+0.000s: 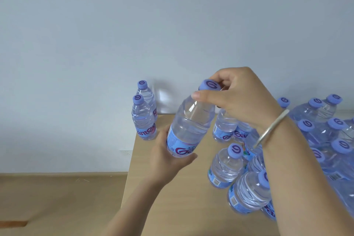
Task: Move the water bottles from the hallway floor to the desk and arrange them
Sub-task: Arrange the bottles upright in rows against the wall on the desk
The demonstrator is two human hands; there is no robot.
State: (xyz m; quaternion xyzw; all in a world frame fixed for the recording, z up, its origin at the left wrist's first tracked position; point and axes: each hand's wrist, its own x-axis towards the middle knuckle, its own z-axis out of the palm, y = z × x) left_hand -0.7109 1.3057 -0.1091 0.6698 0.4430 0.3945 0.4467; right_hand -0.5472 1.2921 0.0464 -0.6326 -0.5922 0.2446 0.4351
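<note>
At the far left corner of the wooden surface [178, 207], 2 bottles [143, 120] are seen standing upright, one behind the other, each clear with a purple cap and a blue label. A held bottle [189, 122] of the same kind is tilted above the surface, cap toward the right. Its labelled base is cupped by the left hand [168, 161], the grip curled under and around it. Its neck is pinched just below the cap by the right hand [241, 97], thumb in front, fingers behind; a silver bangle [272, 128] is worn on that wrist. Further right, more bottles [226, 166] are clustered beside a shrink-wrapped pack [329, 140].
</note>
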